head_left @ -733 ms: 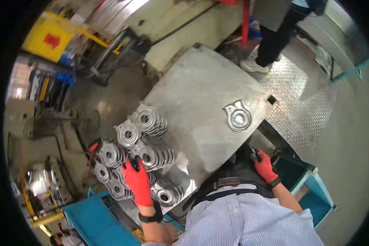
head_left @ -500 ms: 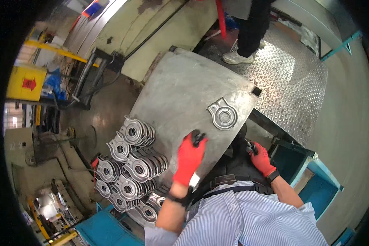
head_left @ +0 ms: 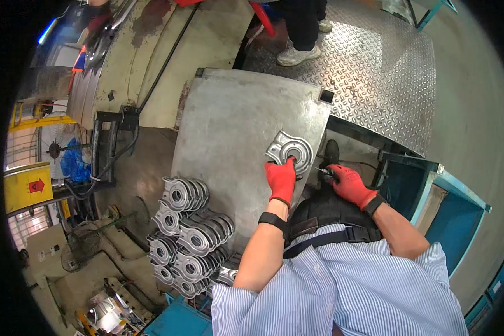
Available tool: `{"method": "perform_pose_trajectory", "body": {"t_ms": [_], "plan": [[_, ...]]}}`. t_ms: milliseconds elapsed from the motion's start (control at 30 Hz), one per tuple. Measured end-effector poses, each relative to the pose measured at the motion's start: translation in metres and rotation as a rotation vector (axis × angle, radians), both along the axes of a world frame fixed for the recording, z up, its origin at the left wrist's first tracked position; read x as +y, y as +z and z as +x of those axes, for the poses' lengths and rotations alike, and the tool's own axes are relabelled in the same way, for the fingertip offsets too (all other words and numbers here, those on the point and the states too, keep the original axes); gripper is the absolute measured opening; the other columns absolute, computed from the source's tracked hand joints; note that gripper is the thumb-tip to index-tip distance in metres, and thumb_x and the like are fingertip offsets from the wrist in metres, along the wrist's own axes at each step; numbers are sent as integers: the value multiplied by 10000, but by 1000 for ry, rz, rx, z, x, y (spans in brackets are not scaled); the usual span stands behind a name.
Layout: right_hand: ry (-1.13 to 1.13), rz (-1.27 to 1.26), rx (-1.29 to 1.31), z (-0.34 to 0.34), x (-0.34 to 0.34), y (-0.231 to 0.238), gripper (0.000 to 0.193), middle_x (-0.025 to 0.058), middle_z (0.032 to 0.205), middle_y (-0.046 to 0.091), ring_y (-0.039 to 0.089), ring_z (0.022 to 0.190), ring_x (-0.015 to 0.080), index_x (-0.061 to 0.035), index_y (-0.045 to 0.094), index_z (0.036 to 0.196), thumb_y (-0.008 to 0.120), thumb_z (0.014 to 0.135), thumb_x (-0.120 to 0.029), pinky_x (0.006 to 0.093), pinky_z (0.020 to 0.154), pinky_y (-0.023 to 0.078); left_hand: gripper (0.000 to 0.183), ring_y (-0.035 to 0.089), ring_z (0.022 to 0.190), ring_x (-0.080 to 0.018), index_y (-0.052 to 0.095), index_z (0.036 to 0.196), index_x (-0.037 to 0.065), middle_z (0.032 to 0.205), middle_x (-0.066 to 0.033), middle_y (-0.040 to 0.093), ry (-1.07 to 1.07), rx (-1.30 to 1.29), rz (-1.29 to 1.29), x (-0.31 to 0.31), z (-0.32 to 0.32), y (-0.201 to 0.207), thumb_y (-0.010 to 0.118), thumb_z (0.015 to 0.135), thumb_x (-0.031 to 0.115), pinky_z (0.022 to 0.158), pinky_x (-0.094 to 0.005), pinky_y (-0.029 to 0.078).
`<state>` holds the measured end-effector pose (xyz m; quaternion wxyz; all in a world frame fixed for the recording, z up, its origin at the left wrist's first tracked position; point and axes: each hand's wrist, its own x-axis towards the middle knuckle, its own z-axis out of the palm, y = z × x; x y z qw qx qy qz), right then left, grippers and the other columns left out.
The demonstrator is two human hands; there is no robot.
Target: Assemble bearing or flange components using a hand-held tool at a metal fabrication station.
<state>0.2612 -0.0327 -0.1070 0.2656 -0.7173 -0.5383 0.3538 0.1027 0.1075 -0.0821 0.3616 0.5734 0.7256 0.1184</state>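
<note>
Flat on the grey metal table (head_left: 224, 117), right at the fingertips of the left hand (head_left: 281, 178), a single pressed metal part (head_left: 305, 147) with a round ring and a flared tab angled to the far left. Touches the part's near edge with red-gloved fingers, half curled and slightly parted, one beside the ring's central opening; cannot tell whether gripped or only touched. To the right of the left hand and well apart from it, the right hand (head_left: 348, 183), also red-gloved, curled closed around a small dark tool (head_left: 326, 172) with a thin pale tip pointing toward the left hand; too small to identify. Left of the left hand and nearer the body, overlapping stacks of similar metal parts (head_left: 187, 235). Right of the right hand, a blue open-fronted bin (head_left: 459, 224). Beyond both hands, past the table's far right corner, a raised tread-plate platform (head_left: 369, 78), and on it a pale shoe (head_left: 298, 56) below another person's dark trousers (head_left: 299, 25).
</note>
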Motion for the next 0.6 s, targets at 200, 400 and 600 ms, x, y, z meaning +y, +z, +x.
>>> {"method": "perform_pose_trajectory", "body": {"t_ms": [200, 400, 600], "plan": [[47, 32, -46, -9, 3, -10, 350, 186, 1015, 607, 578, 931, 372, -69, 546, 1115, 585, 770, -109, 428, 791, 472, 580, 558, 972, -407, 489, 1007, -118, 1009, -289, 576, 54, -182, 1, -12, -16, -29, 734, 718, 320, 836, -420, 426], [-13, 85, -55, -15, 4, -13, 362, 187, 1027, 602, 570, 950, 371, -65, 541, 1117, 591, 762, -114, 429, 806, 469, 585, 550, 998, -412, 479, 1032, -114, 1044, -289, 566, 69, -355, 13, -12, -29, -62, 727, 729, 319, 858, -425, 426], [16, 13, -52, -11, 2, -22, 410, 185, 1092, 591, 559, 1007, 363, -63, 531, 1146, 606, 749, -132, 413, 867, 459, 611, 546, 1015, -414, 462, 1060, -113, 1050, -290, 564, 75, -231, -7, -15, -17, -46, 727, 727, 325, 862, -424, 428]]}}
